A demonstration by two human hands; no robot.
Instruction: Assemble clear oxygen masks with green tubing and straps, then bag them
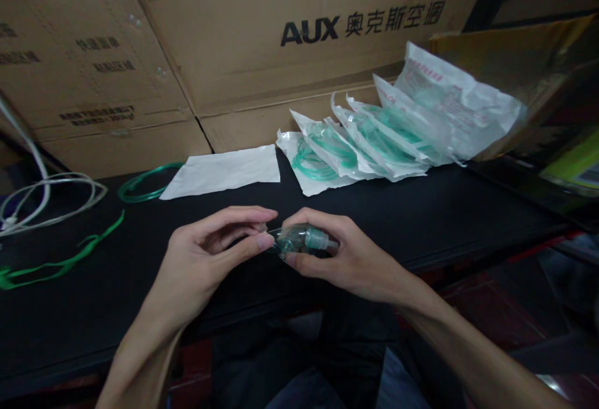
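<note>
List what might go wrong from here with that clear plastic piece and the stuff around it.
1. The clear plastic piece may slip: the right hand has it by the fingers, above the black tabletop.
2. The left hand is at its other end, so opposing pulls might bend it.
3. The white packets lean and overlap, so a bump could topple some.

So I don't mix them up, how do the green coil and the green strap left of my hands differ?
The coil is looped round; the strap trails out, wavy. The coil is bluish green, the strap brighter. The coil lies farther back than the strap. Both lie on the black table.
</note>
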